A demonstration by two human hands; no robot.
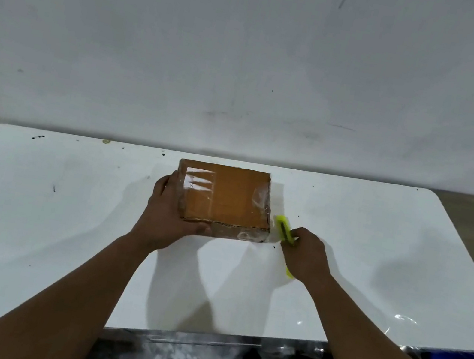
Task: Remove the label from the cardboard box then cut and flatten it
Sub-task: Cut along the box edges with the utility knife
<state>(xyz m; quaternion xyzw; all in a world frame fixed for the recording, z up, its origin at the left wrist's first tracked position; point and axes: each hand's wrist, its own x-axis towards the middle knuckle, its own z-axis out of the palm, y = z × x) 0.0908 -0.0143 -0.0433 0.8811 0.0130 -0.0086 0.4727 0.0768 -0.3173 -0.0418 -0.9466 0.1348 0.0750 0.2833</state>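
Left hand (167, 210): we gripped the box (223, 199) by its near-left corner | Right hand (306, 253): we held the yellow cutter (283, 230), closed around it, just beside the box on the table (62, 227)

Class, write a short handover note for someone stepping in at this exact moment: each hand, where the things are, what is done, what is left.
Left hand: gripping the near left corner of the cardboard box, steadying it on the white table.
Right hand: closed on the yellow utility knife, tip beside the box's right near corner.
Done: nothing evident; box closed, taped, whole.
Left: peel the label at the top's left side, cut, flatten.
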